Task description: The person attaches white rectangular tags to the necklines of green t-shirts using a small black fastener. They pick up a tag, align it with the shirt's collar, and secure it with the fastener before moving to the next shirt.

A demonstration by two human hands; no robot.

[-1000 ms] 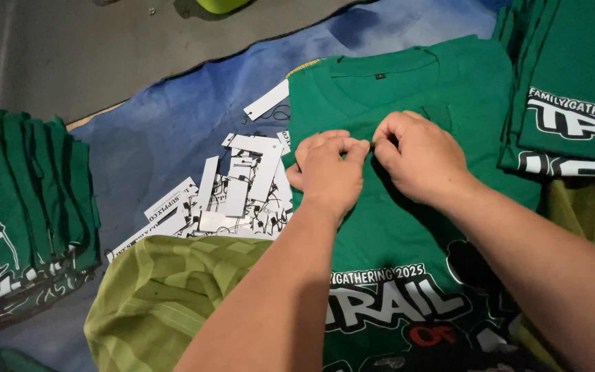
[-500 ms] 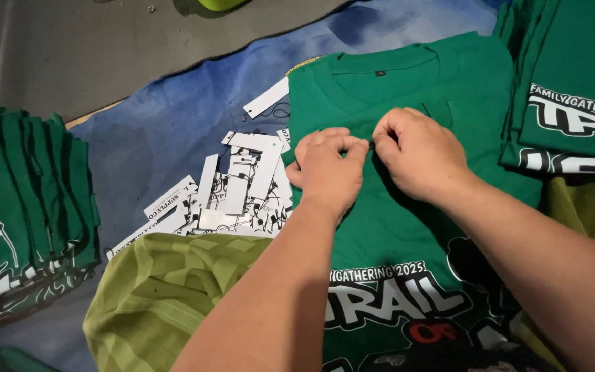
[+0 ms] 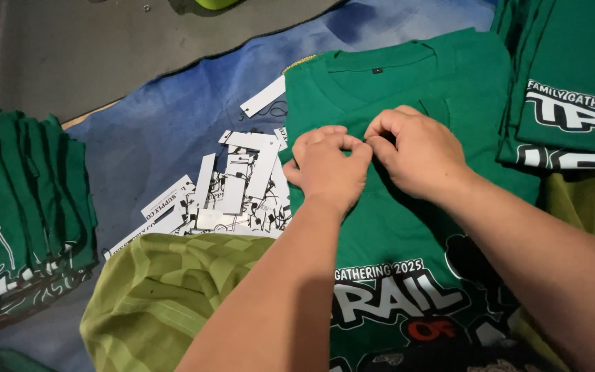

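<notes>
Pinching the green T-shirt (image 3: 408, 227) fabric, left hand (image 3: 328, 169) and right hand (image 3: 418, 151) meet fingertip to fingertip; white paper tags (image 3: 232, 189) lie just beside, folded green stacks (image 3: 22, 200) flanking.

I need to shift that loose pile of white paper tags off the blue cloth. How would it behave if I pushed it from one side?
The white paper tags lie loose, overlapping at odd angles, so a push would probably fan them apart rather than move them together. They look thin and flat, likely very light. Thin strings show on some, which may snag on the blue cloth or on each other.
</notes>
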